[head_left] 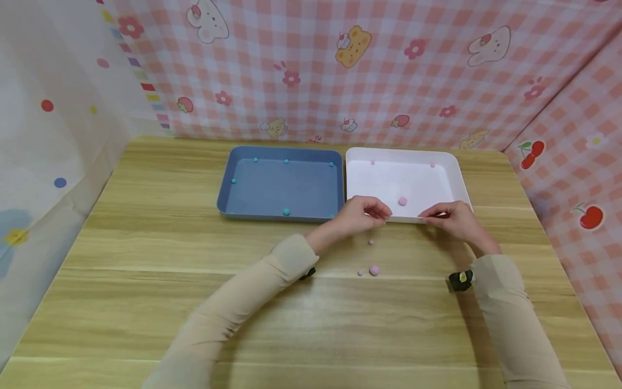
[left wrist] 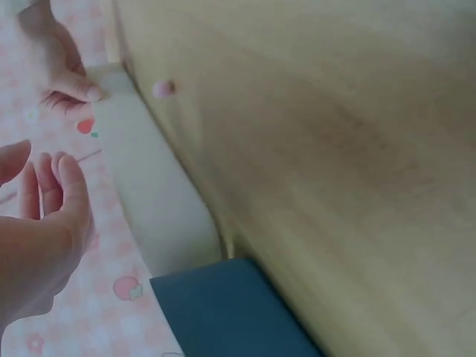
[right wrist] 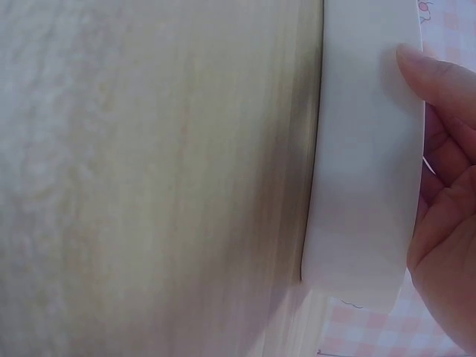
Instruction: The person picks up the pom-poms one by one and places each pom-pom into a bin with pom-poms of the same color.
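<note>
While the white tray (head_left: 413, 181) holds pink balls (head_left: 402, 201), the blue one (head_left: 262, 186) holds teal (head_left: 286, 212).

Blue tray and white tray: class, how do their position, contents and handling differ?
In the head view, the blue tray sits left, the white tray right. The blue tray holds teal balls; the white tray holds pink balls. The right hand grips the white tray's near rim; neither hand grips the blue tray. Both are shallow, rounded-corner rectangles on the table.
</note>
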The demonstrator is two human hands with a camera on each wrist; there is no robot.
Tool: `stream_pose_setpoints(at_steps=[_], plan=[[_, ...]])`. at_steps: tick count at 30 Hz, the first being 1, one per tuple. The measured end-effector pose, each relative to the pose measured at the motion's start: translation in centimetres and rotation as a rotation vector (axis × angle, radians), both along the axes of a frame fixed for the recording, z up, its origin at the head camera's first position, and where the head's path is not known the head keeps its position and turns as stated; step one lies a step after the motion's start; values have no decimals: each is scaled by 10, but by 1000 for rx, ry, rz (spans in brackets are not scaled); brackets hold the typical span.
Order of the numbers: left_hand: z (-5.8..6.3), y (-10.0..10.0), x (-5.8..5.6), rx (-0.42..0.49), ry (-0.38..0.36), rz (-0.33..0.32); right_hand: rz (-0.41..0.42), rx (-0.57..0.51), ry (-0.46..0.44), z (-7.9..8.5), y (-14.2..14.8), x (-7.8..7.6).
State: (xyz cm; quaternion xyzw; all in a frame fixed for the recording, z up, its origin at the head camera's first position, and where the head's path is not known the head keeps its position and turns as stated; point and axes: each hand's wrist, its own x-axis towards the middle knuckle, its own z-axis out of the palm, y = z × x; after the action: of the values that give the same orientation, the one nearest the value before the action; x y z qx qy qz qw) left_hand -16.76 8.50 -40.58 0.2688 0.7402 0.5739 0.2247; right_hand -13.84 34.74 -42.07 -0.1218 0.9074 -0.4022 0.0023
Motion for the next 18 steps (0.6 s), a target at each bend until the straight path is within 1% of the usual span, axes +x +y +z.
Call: stream_pose_setpoints(at_steps=[4, 10, 12, 15, 18], plan=[[-5, -2, 6, -49, 11, -60, -4, 2, -9, 0, 0, 0], [-14, -1, 13, -92, 64, -156, -9, 7, -6, -1, 1, -1], [-16, 0, 14, -101, 78, -169, -9, 5, -7, -2, 1, -1], [-19, 1, 15, -128, 103, -167, -6, 1, -5, -1, 1, -1], [-22, 2, 17, -164, 128, -144, -5, 8, -3, 10, -8, 5]])
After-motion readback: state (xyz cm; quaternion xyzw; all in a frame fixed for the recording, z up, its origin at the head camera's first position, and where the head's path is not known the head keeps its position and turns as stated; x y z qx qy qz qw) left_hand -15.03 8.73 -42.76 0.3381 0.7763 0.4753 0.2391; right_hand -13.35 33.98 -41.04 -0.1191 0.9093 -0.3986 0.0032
